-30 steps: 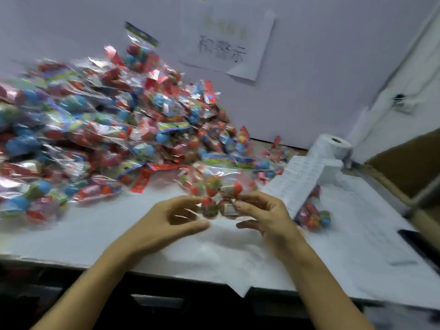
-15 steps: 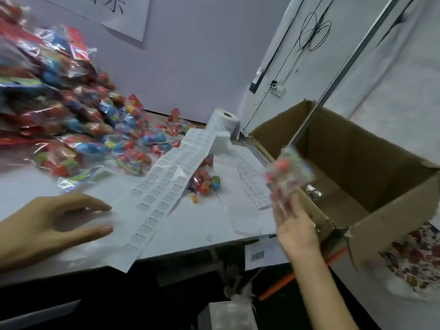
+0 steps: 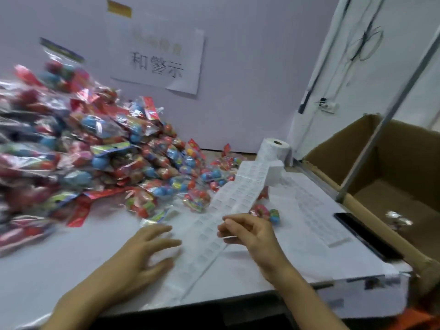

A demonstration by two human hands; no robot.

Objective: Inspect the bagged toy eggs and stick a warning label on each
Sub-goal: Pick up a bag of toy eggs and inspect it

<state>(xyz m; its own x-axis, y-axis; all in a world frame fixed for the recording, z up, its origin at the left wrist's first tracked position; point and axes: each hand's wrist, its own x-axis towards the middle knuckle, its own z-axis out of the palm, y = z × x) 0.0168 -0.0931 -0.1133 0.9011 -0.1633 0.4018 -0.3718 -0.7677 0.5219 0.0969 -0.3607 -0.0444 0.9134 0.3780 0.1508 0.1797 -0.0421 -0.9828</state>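
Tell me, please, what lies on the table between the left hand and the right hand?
In the head view, the unrolled strip of labels lies between the left hand and the right hand, whose fingertips touch its edge.

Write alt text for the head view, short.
The right hand pinches at a strip of labels on a white table; the left hand lies open beside it. Bagged toy eggs are heaped at left, a cardboard box at right.

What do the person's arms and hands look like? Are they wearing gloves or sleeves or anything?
No gloves and no sleeves show. The left hand and the right hand are both bare, and so are the forearms all the way down to the bottom edge of the picture. No rings, watch or bracelet can be seen. The fingernails look short and plain, though the left hand is a bit blurry.
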